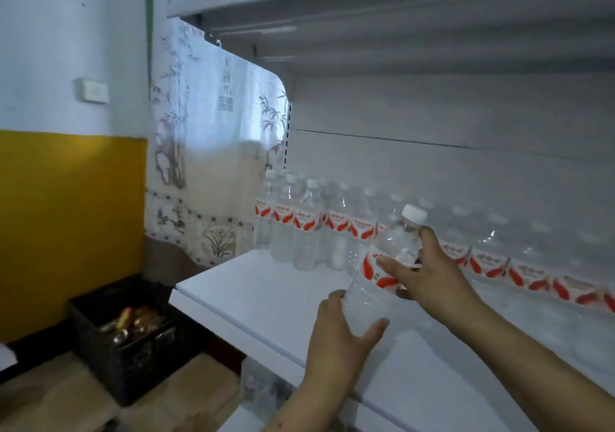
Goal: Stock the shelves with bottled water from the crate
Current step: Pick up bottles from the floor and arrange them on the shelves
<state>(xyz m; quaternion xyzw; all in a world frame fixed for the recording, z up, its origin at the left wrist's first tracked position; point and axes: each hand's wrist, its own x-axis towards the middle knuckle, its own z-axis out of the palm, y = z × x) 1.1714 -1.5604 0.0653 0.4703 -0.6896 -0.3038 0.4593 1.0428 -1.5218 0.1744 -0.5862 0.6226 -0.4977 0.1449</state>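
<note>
— Left of the curtain [213, 152]?
— Wall [66, 32], pale above, yellow [66, 225] below; white switch plate [92, 90] up on the pale part.
— On the curtain itself?
— Bamboo print, patterned border along the bottom.
— Below?
— Tan floor [50, 405].

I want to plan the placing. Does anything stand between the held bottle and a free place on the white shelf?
Nothing visible does. The bottle, tilted and held by the left hand and right hand, is above the bare front of the shelf. The row of bottles stands behind it, toward the back.
</note>
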